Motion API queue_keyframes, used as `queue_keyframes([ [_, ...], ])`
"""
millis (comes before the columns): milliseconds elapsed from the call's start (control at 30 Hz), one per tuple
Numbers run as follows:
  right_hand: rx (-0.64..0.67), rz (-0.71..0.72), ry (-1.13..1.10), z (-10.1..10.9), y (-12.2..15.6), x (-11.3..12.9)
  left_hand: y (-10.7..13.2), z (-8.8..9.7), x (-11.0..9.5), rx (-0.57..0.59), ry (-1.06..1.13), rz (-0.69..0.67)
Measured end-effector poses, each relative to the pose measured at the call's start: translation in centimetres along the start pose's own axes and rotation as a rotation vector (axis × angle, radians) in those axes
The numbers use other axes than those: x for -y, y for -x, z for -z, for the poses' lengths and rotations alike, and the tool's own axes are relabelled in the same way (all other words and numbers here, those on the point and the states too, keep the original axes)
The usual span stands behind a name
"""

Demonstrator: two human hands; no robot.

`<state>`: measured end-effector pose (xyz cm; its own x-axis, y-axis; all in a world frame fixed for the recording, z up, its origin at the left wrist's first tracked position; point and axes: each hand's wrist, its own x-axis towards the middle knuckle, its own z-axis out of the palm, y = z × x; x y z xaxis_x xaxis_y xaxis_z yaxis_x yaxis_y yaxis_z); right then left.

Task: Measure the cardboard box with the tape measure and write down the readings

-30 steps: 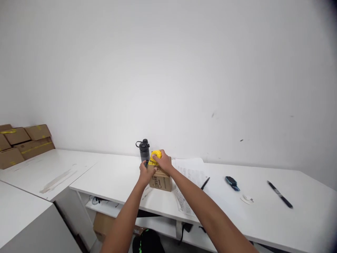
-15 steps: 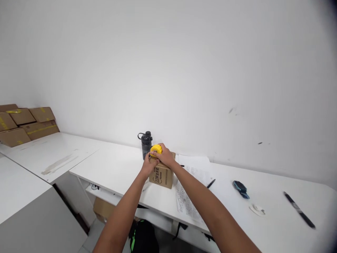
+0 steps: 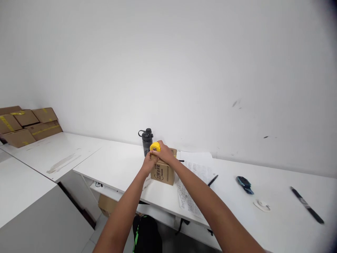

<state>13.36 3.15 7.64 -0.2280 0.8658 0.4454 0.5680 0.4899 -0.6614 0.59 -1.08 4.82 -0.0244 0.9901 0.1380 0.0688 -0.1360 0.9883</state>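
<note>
A yellow tape measure (image 3: 155, 146) is held just above the top left edge of a small brown cardboard box (image 3: 163, 174). My right hand (image 3: 164, 153) reaches over the box top and is closed round the tape measure's right side. Closed close below it, at the box's left top edge, my left hand (image 3: 150, 163) meets the tape measure's lower side; its fingertips are partly hidden. I cannot make out any drawn-out blade. Behind the hands, a dark water bottle (image 3: 146, 140) with a loop on its lid stands upright on the white table (image 3: 118, 158).
Printed sheets (image 3: 196, 168) lie right of the box, with a black pen (image 3: 213, 180) on them. Farther right are a dark blue object (image 3: 244, 185), a small white item (image 3: 262, 205) and a black marker-like stick (image 3: 306, 205). Cardboard boxes (image 3: 43, 130) are stacked far left, against the wall.
The view has shifted slightly. Both hands stay at the box's top left edge with the tape measure, which sits at a slightly different tilt. Nothing is let go.
</note>
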Motion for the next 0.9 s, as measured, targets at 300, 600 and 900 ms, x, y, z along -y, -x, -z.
queue_keyframes([
  [300, 0.129, -0.036, 0.180, 5.3, 1.9, -1.0, -1.0, -0.2, 1.3, -0.072, 0.046, -0.016],
  [600, 0.097, -0.148, -0.015, 11.3, 7.6, -4.6, -2.0, -0.3, 1.5, -0.015, 0.072, -0.004],
  [900, 0.060, -0.172, -0.069, 10.6, 7.8, -4.7, -2.0, -0.2, 1.4, -0.039, 0.066, 0.010],
])
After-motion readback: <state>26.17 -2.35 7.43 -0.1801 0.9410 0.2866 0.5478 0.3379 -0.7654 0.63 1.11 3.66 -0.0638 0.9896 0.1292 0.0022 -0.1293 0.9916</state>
